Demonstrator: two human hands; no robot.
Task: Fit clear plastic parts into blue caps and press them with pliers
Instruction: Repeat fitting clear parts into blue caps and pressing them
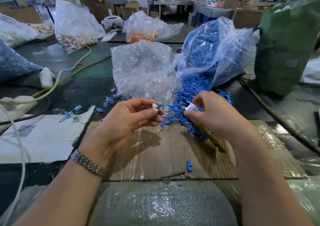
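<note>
My left hand (pixel 131 118) pinches a small blue cap (pixel 159 106) with a clear part at its fingertips, held above the cardboard. My right hand (pixel 213 115) grips the pliers (pixel 189 108); their metal jaws point left toward the cap, a short gap away, and their yellowish handle (pixel 214 139) runs down and right under my palm. Behind my hands a heap of blue caps (pixel 192 87) spills from a clear bag (pixel 211 52). A second bag of clear plastic parts (pixel 142 70) lies to its left.
Brown cardboard (pixel 173 156) covers the table in front of me, with one loose blue cap (pixel 189 165) on it. Several assembled pieces (pixel 78 108) lie at the left by a torn white sheet (pixel 43 135). Cables (pixel 57 80) cross the left side. A green sack (pixel 284 49) stands at right.
</note>
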